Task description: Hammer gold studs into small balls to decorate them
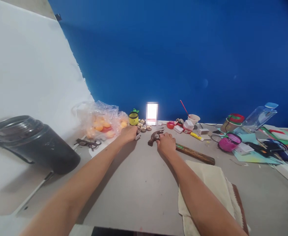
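Observation:
My right hand is closed over a claw hammer near its head. The hammer lies across the grey table, its rusty metal head pointing left and its wooden handle reaching right. My left hand is closed beside the small gold patterned balls. A small pale piece shows at its fingertips, too little of it to name. Just behind that hand stands a yellow pot with a green top. Under my right forearm lies a folded cream cloth with a brown edge.
At the left, a large dark flask leans beside black glasses and a plastic bag of orange items. Rightward are a white cup, a yellow tube, a magenta pot and a clear bottle. A blue wall rises behind.

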Available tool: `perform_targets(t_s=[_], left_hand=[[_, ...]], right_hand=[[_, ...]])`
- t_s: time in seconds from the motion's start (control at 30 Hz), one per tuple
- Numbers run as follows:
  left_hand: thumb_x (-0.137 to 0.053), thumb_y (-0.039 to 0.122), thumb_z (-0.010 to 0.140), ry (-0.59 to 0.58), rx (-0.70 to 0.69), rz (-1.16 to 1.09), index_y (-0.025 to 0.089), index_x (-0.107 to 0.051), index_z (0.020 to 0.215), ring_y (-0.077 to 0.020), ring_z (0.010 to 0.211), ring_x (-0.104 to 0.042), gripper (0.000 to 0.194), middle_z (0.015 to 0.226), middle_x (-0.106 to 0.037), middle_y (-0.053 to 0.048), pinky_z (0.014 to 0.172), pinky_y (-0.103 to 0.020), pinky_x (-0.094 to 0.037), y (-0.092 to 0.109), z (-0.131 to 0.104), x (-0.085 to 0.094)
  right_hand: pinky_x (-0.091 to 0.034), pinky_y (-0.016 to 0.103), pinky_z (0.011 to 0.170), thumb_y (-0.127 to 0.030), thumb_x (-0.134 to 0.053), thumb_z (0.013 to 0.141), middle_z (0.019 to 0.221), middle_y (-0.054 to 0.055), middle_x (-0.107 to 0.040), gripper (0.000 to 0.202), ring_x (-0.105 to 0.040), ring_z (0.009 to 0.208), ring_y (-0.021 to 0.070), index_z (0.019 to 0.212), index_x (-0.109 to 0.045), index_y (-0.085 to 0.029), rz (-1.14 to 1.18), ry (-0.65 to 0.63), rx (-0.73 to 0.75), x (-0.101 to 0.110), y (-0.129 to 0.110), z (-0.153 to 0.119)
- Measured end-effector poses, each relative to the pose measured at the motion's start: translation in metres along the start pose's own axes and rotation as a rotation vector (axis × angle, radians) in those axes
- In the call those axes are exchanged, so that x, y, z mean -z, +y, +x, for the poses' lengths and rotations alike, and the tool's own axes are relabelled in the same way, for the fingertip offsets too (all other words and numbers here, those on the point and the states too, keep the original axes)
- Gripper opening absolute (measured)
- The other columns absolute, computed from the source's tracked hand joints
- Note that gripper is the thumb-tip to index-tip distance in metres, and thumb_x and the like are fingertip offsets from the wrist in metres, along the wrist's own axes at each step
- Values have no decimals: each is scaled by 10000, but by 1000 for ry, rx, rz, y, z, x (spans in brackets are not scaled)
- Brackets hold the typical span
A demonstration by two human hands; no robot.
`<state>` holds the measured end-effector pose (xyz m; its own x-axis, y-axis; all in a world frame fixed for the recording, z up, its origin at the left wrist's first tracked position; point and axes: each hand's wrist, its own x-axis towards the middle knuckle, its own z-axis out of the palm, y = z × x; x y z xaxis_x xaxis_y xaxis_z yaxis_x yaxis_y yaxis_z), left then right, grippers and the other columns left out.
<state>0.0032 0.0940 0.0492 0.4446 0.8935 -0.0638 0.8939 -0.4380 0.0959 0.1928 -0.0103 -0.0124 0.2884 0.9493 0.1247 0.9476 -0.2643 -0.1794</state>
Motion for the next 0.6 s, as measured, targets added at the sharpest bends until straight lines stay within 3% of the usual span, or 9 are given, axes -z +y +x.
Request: perform_targets(t_s=[0.17, 0.37, 0.43, 0.5, 0.6], left_hand=[[-558, 163, 873, 65, 11, -35, 183, -726, 964, -302, 980, -715, 192, 1041, -770, -147, 759, -322, -481, -7, 3, -5], [-561, 144, 826, 130, -6, -147, 196, -725, 896, -257, 940, -701, 187, 990, -769, -87, 733, -305, -480, -16, -1, -3], [-592, 173, 816, 145, -8, -375, 185, -720, 871, -221, 855, -689, 140, 930, -760, -72, 702, -291, -480, -18, -9, -1], [-648, 225, 798, 100, 30, -795, 171, -709, 868, -173, 726, -655, 107, 858, -738, -56, 637, -270, -467, -17, -22, -2], [-758, 294, 752, -110, 111, -1347, 159, -680, 852, -111, 611, -595, 186, 825, -710, -44, 560, -234, -441, -7, -46, -11]], right_hand=[[-426, 434, 990, -358, -552, 1022, 1304, 183, -636, 311, -541, 1256, 320, 1248, -683, -188, -4, 1, -5, 0, 0, 0], [-427, 428, 985, -355, -563, 1021, 1298, 179, -639, 309, -547, 1250, 318, 1251, -682, -185, -3, 8, -4, 1, 0, 0], [-426, 428, 987, -356, -557, 1022, 1299, 177, -639, 313, -546, 1248, 320, 1255, -681, -187, -4, -2, -6, 1, 0, 0], [-426, 438, 990, -353, -551, 1021, 1300, 179, -637, 322, -544, 1243, 323, 1261, -678, -180, -4, -10, -2, 1, 0, 0], [-435, 453, 992, -347, -579, 1002, 1303, 183, -639, 341, -548, 1239, 330, 1280, -671, -173, 22, 10, -9, 3, 0, -1]])
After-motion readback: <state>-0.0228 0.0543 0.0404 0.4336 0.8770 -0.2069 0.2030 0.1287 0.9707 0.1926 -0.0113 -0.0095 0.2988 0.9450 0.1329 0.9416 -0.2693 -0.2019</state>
